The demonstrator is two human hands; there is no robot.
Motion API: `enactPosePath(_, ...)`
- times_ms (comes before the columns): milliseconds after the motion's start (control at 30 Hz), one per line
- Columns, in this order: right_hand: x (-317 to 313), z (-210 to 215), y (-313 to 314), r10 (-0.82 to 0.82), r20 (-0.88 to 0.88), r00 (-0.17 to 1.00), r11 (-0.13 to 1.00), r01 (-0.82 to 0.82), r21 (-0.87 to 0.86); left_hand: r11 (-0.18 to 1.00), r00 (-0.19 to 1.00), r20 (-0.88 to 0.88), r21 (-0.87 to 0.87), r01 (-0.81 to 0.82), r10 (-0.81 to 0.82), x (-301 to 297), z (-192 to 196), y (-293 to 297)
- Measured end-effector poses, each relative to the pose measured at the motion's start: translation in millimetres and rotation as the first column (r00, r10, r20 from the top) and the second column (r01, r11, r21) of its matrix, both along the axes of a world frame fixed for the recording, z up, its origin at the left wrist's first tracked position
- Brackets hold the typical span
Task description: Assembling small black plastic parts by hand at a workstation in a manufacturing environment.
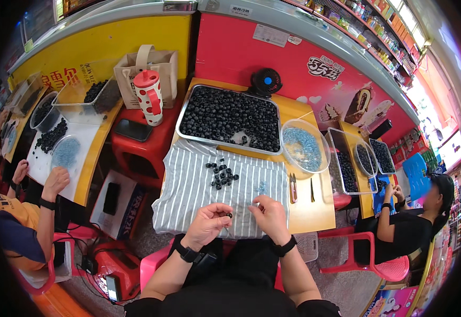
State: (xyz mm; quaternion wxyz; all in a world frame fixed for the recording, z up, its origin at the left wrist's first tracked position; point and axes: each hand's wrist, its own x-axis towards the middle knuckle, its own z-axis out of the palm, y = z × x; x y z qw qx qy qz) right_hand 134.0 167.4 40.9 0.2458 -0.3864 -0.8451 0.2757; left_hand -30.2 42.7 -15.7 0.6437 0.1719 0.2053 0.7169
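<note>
One metal tray (229,119) of black beads, one clear bowl (304,146) of blue beads, about fifteen loose beads (222,174) on a striped cloth (188,190). Yellow worktop (315,203), shop interior. Left hand (208,222) pinches one black bead (229,215); right hand (270,214) curled, fingertips together, contents unclear.

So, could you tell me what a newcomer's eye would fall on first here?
Probably the big metal tray heaped with small black beads, at the far side of the yellow table. Nearer, on a striped cloth, the left hand pinches one black bead beside the right hand.
</note>
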Motion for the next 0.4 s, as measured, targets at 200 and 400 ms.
enactPosePath(200,-11.4,4.1,0.3,0.022,0.268,0.963,1.000,-0.020,-0.011,1.000,0.999,-0.036,0.005,-0.009,0.009,1.2,0.7,-1.5)
enactPosePath(400,-5.2,-4.9,1.0,0.058,0.136,0.989,0.998,-0.055,-0.030,0.998,0.994,-0.105,-0.036,-0.045,0.041,5.8,6.6,1.8)
